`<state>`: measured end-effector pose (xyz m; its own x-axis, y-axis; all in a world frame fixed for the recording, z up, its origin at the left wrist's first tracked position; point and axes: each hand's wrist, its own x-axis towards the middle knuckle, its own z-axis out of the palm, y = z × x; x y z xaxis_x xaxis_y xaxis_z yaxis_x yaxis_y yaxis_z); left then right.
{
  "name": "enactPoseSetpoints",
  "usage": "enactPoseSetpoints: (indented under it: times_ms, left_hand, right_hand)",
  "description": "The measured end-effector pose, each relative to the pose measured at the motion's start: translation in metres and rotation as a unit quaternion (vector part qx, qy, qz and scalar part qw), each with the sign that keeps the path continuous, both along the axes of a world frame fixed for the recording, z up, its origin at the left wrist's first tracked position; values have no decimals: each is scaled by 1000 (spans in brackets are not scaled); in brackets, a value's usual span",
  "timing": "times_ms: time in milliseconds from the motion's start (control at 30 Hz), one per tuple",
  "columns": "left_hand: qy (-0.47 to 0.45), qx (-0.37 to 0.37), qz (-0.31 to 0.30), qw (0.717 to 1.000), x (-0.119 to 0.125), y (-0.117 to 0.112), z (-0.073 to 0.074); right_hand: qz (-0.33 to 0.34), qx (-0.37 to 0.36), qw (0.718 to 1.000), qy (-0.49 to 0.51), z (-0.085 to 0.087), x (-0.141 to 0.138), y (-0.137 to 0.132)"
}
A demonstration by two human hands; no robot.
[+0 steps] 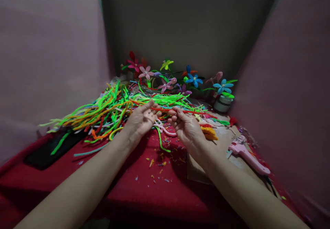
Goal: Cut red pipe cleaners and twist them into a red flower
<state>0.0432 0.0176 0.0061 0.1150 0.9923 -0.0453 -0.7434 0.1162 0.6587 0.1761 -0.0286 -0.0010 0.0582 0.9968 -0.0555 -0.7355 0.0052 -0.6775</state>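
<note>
A red pipe cleaner (165, 110) stretches sideways between my two hands, above the table. My left hand (144, 119) has its fingers curled around the left end of it. Thumb and fingers of my right hand (186, 126) pinch it further along, and its free end runs on to the right. Just behind my hands lies a heap of loose pipe cleaners (170, 100), mostly bright green here. More green and orange pipe cleaners (87, 115) spread to the left. Below my left hand a single green strand (160, 139) hangs toward the front.
Finished pipe-cleaner flowers (145, 72) line the back, one blue flower (223, 86) over a grey-white pot (223, 103). A pink glue gun (249, 157) rests on a cardboard sheet (196, 169) at the right. A flat black object (51, 151) lies left. Fuzz scraps dot the red cloth (144, 194).
</note>
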Motion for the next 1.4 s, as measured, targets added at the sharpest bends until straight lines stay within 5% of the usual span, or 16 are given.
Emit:
enactPoseSetpoints:
  times_ms: [67,267,500,633,833,900,1067,1200,1400]
  left_hand:
    - [90,24,-100,991,7,-10,-12]
    - [193,99,-75,973,16,-17,-33]
    - [318,148,-52,935,8,-20,-18]
    - [374,212,-133,893,1,-20,-10]
    - [395,219,-174,875,1,-19,-10]
    - [390,213,-162,881,2,-20,-12]
    - [292,150,-132,936,4,-19,-13]
    - [222,115,-145,957,5,-18,-11]
    - [184,107,-138,967,8,-19,-12]
  right_hand:
    - [5,16,1000,-17,-5,1,1]
    - [-50,48,981,-182,-23,5,5]
    - [23,74,880,-468,-20,11,-2]
    - [117,61,865,-484,-16,13,-6]
    - [179,71,838,-510,-13,18,-7]
    - [195,75,845,-492,-12,21,-6]
    - [220,44,940,-256,-10,28,-3]
    - [260,-29,957,-127,-12,27,-2]
    - [219,-79,972,-46,-15,19,-3]
